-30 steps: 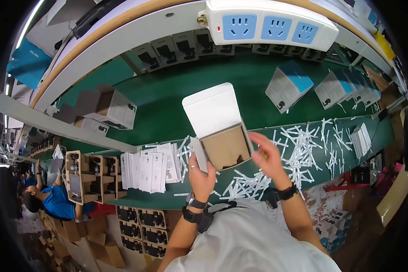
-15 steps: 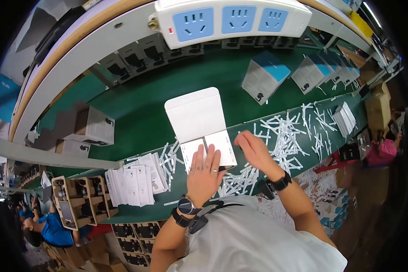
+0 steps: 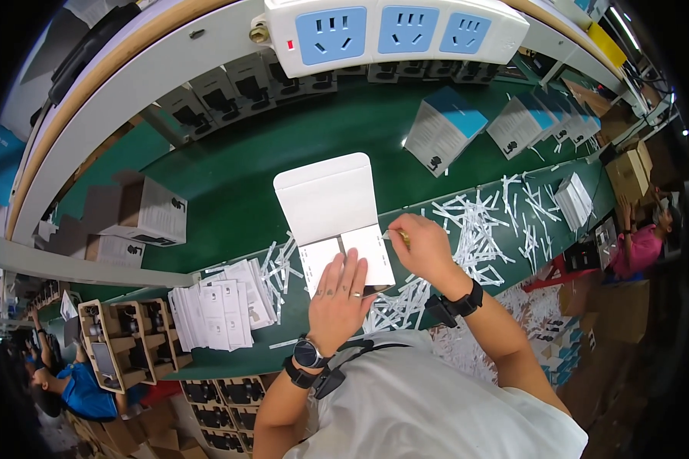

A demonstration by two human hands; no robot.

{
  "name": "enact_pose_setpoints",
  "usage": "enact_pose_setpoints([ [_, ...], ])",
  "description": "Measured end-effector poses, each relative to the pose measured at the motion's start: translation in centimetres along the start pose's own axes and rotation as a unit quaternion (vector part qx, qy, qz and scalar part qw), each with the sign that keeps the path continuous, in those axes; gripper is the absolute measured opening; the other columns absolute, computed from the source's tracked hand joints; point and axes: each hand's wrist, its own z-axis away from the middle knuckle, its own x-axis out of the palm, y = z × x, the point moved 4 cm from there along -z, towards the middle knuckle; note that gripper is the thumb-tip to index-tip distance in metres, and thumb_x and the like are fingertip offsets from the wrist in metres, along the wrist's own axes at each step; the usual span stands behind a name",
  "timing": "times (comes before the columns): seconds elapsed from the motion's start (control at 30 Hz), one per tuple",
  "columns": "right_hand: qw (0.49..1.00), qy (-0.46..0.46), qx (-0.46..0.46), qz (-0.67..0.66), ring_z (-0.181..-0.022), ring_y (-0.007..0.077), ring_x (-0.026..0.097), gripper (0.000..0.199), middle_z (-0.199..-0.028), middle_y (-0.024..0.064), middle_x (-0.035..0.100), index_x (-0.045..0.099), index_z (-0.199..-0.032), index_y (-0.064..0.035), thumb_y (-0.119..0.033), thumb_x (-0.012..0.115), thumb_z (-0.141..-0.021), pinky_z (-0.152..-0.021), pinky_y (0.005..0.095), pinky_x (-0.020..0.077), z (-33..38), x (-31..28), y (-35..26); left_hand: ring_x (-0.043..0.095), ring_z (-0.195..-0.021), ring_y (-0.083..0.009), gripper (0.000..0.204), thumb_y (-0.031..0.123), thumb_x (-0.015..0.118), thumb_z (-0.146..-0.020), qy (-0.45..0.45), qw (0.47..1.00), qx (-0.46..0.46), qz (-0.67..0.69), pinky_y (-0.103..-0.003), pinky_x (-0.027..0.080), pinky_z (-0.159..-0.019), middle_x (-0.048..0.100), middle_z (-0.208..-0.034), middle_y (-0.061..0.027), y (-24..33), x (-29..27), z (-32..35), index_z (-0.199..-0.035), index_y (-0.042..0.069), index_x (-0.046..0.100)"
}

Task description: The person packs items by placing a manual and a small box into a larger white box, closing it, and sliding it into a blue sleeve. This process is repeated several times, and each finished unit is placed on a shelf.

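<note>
Flaps (image 3: 319, 264), white and folded inward, lie beneath the left hand (image 3: 338, 297), which is spread flat on them, fingers stretched along the seam and gripping nothing. They close over a white box (image 3: 372, 249) directly in front of the person, between the two hands, its lid (image 3: 326, 197) standing raised beyond the left fingertips. Just beside the box's right edge, the right hand (image 3: 421, 243) has its thumb and fingers pinched together on a small yellowish piece (image 3: 405, 238) (too small to make out what it is). The two hands are apart from each other.

White paper strips (image 3: 478, 228) lie scattered to the right of the right hand, with more below its wrist. Left of the left hand sit white leaflets (image 3: 226, 315), and farther left a tan tray (image 3: 117, 315) holding dark devices. Well beyond the right hand stands a white and blue carton (image 3: 445, 131); beyond both hands runs a white power strip (image 3: 369, 34).
</note>
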Motion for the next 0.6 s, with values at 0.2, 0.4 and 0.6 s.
enact_pose_setpoints([
  [0.2,0.999,-0.018,0.032,-0.034,-0.075,0.0312,0.066,0.011,-0.087,0.0084,0.065,0.065,-0.085,-0.0070,-0.014,0.073,-0.082,-0.063,0.0409,0.0527,0.5,0.6,-1.5,0.046,-0.133,-0.0417,0.067,0.023,0.075,-0.082,-0.007,1.000,0.000,0.025,-0.049,0.040,-0.110,0.046,-0.148,-0.0223,0.0,0.4,0.0,-0.139,-0.003,0.050],
  [0.4,0.994,-0.014,0.006,-0.108,-0.078,0.0301,0.067,0.011,-0.094,0.0071,0.063,0.068,-0.086,-0.0094,-0.017,0.074,-0.081,-0.067,0.0395,0.0544,-0.7,2.1,-4.2,0.045,-0.134,-0.0445,0.062,0.024,0.073,-0.084,0.004,0.999,-0.026,-0.021,-0.052,0.038,-0.112,0.047,-0.143,-0.0276,0.6,2.2,0.5,-0.133,-0.008,0.052],
  [0.6,0.990,-0.101,-0.095,-0.021,-0.076,0.0304,0.063,0.013,-0.088,0.0068,0.059,0.065,-0.083,-0.0111,-0.020,0.074,-0.081,-0.064,0.0429,0.0512,-2.9,7.4,-8.0,0.049,-0.127,-0.0437,0.044,0.022,0.064,-0.089,0.014,0.999,-0.033,0.035,-0.053,0.038,-0.110,0.054,-0.129,-0.0263,0.1,2.7,1.5,-0.123,-0.006,0.059],
])
